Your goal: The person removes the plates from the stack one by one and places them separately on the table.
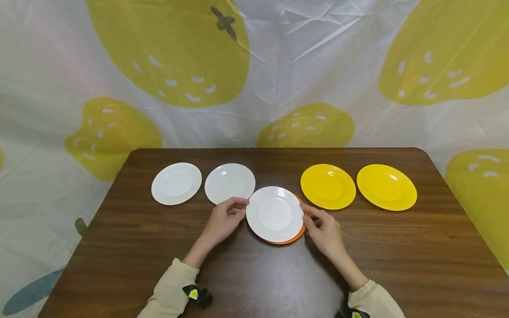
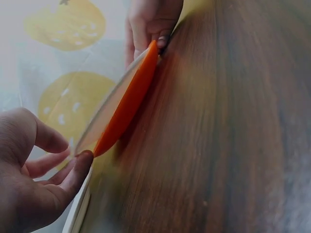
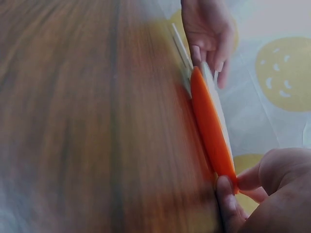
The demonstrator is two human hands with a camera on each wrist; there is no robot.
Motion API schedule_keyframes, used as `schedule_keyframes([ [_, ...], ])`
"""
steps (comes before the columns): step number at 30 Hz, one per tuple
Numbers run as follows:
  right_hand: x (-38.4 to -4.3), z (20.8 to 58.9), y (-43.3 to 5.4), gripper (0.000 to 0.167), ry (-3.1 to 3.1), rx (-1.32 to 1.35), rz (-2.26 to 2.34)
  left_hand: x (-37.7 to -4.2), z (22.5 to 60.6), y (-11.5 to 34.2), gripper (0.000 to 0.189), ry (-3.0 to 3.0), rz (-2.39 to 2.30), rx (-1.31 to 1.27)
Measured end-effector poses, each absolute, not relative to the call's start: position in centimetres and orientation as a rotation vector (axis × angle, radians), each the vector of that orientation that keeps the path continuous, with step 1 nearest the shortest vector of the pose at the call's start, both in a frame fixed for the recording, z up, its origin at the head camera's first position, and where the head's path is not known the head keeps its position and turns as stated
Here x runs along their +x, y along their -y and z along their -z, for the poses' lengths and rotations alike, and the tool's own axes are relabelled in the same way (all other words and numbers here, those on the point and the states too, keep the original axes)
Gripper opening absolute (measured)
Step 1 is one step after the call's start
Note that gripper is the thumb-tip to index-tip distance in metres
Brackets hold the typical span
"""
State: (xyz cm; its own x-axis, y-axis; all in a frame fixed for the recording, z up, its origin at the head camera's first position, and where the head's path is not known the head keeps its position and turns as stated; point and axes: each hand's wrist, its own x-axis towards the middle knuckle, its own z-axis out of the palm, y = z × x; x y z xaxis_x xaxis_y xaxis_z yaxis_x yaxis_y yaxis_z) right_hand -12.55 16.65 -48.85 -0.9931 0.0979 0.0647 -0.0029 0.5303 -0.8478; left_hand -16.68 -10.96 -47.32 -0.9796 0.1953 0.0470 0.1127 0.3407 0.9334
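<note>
A white plate (image 1: 274, 214) lies on top of an orange plate (image 1: 289, 240), whose rim peeks out at the right and front. At the left edge of the pair, my left hand (image 1: 224, 221) pinches the white plate's rim, fingertips beside the orange one as well. Opposite it, my right hand (image 1: 327, 234) grips the orange plate's rim between thumb and fingers. Seen from the left wrist, the orange underside (image 2: 127, 107) is close over the table. The right wrist view shows my right thumb (image 3: 226, 191) against the orange plate's edge.
Two more white plates (image 1: 176, 183) (image 1: 229, 183) lie side by side at the back left of the brown wooden table (image 1: 254, 282). Two yellow plates (image 1: 328, 186) (image 1: 386, 187) lie at the back right. A lemon-patterned cloth (image 1: 278, 66) hangs behind the table.
</note>
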Motion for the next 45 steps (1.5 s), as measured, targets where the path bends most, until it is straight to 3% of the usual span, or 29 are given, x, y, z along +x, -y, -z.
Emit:
schedule_keyframes([
  [12, -12.6, 49.1, -16.4, 0.033, 2.644, -0.109, -1.498, -16.5, 47.6, 10.9, 0.037, -2.428, -1.882, 0.202],
  [31, -12.7, 49.1, -16.5, 0.034, 2.623, -0.099, -1.527, -15.9, 47.6, 12.0, 0.036, -2.334, -2.029, 0.013],
  [45, -12.6, 49.1, -16.6, 0.033, 2.62, -0.085, -1.518, -15.1, 47.1, 15.6, 0.035, -2.367, -2.045, -0.135],
])
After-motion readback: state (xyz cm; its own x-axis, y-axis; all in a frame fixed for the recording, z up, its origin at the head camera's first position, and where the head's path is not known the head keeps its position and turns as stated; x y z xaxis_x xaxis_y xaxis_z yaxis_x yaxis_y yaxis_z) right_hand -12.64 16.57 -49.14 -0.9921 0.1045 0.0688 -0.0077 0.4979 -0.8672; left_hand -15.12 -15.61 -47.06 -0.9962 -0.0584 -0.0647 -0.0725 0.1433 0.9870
